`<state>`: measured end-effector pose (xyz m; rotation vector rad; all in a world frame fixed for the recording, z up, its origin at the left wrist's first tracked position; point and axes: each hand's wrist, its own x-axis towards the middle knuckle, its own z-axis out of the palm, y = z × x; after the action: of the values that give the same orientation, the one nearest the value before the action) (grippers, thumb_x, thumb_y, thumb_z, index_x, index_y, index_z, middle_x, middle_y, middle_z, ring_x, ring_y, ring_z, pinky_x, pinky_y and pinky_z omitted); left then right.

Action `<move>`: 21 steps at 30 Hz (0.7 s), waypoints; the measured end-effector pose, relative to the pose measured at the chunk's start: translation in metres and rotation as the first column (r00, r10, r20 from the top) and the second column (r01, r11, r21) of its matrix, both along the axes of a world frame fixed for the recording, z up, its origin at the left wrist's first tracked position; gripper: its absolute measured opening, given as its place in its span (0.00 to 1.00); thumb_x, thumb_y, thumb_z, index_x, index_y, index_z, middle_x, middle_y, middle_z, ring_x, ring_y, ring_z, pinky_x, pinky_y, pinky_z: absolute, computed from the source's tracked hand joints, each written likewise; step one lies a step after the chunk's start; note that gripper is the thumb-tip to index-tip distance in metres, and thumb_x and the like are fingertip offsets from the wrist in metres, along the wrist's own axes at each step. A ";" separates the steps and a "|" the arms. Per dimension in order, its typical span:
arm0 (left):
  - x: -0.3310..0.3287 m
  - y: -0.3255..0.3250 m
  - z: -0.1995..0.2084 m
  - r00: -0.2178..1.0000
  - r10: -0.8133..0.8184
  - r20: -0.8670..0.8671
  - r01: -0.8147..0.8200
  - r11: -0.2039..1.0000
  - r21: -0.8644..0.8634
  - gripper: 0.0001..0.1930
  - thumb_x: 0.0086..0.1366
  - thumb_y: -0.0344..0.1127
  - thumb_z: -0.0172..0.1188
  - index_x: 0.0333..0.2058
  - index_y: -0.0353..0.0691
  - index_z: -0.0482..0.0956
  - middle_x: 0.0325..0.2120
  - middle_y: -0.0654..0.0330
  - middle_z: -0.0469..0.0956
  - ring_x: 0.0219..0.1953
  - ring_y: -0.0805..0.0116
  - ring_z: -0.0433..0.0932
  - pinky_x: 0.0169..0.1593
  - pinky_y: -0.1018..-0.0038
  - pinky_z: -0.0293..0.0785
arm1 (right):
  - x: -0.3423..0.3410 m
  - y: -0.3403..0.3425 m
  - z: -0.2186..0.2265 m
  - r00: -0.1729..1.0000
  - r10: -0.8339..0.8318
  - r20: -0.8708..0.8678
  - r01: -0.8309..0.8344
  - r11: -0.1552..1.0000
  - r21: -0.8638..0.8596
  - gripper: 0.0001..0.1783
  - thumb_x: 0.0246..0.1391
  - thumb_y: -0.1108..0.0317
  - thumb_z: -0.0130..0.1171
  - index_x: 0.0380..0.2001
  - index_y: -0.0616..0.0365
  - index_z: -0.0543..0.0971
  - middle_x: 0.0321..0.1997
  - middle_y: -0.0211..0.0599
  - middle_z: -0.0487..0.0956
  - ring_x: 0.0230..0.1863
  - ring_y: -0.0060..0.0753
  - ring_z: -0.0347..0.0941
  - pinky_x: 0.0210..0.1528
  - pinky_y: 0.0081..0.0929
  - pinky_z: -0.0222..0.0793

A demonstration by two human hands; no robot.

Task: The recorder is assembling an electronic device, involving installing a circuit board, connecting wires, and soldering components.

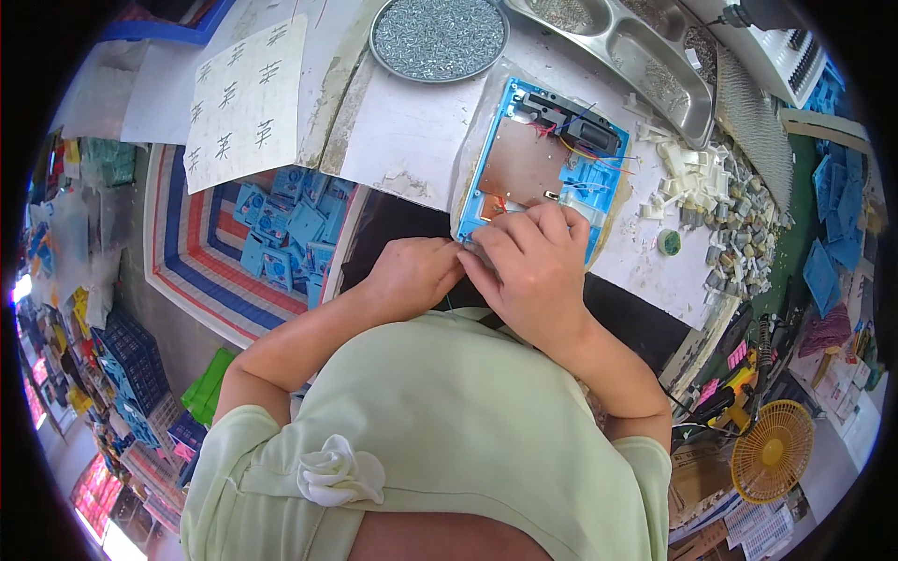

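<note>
A blue plastic casing (599, 210) lies with its inside up on the bench in front of me. It holds a brown circuit board (528, 159), a black speaker-like part (594, 131) and thin coloured wires. At its near left corner my left hand (410, 274) is closed, thumb and fingers pinched on something too small to make out. My right hand (538, 266) bends over the casing's near edge, its thumb and forefinger drawn together beside the left fingertips. What lies between those fingers is hidden.
A round tray of small screws (440, 39) and a divided metal tray (636, 56) stand at the back. White plastic pieces (697, 178) and small grey cylindrical parts (739, 248) are heaped at right, near a green roll (669, 243). A striped bag (192, 252) holds blue casings at left.
</note>
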<state>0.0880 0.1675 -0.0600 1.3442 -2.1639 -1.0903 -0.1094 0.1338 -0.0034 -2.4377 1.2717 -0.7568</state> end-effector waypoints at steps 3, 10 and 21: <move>0.001 0.003 -0.013 0.991 -0.100 0.084 0.098 0.995 0.027 0.07 0.64 0.36 0.63 0.30 0.39 0.78 0.27 0.50 0.79 0.31 0.47 0.81 0.35 0.56 0.76 | 0.006 0.001 -0.004 0.999 -0.027 -0.028 0.026 1.000 -0.013 0.12 0.42 0.66 0.72 0.31 0.50 0.79 0.36 0.28 0.77 0.43 0.38 0.68 0.49 0.42 0.58; 0.020 -0.036 0.048 0.986 -0.106 -0.125 0.077 0.972 -0.220 0.11 0.57 0.33 0.72 0.37 0.40 0.81 0.32 0.57 0.79 0.32 0.56 0.80 0.33 0.64 0.77 | 0.005 0.002 -0.012 0.997 -0.038 -0.067 0.032 0.996 -0.084 0.11 0.43 0.66 0.69 0.30 0.53 0.78 0.36 0.30 0.76 0.43 0.37 0.68 0.49 0.41 0.59; 0.020 -0.069 0.026 0.953 -0.257 -0.163 0.199 0.931 -0.306 0.14 0.52 0.29 0.76 0.38 0.45 0.85 0.33 0.61 0.73 0.29 0.65 0.77 0.32 0.69 0.75 | -0.083 0.002 0.005 0.975 -0.186 0.120 0.171 0.977 0.130 0.16 0.40 0.70 0.76 0.36 0.52 0.85 0.35 0.27 0.80 0.41 0.39 0.72 0.45 0.37 0.65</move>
<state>0.1076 0.0987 -0.0343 0.8335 -2.2589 -0.9022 -0.1919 0.1355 0.0019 -2.1635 1.4544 -0.8469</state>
